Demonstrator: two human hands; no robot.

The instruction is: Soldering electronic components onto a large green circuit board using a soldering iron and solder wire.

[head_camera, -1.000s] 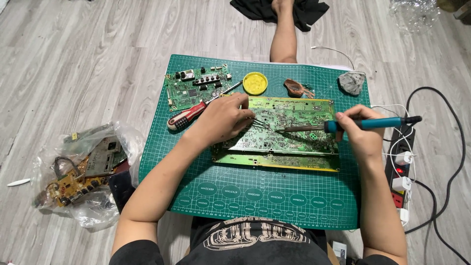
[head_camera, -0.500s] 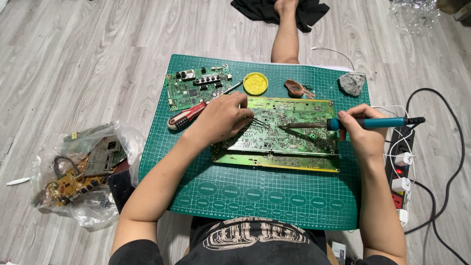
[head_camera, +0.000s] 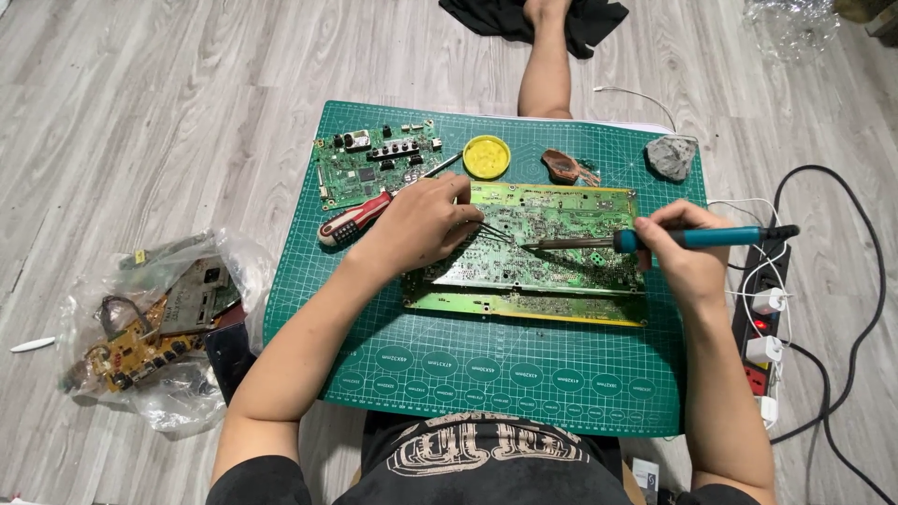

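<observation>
The right hand (head_camera: 678,248) is gripping a blue soldering iron (head_camera: 697,238), its tip touching the large green circuit board (head_camera: 552,252) mid-mat, so a joint is likely being heated. The left hand (head_camera: 416,224) is pinching tweezers (head_camera: 494,229) beside the tip. The next move needs steadiness. Mat (head_camera: 486,374) room is lying open at 6 o'clock; a screwdriver (head_camera: 354,218) is crowding 9 o'clock.

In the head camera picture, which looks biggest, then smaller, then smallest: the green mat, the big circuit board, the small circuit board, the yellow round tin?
1. Green mat
2. Big circuit board
3. Small circuit board
4. Yellow round tin

All lie flat on one level, so the order looks sure.
</observation>
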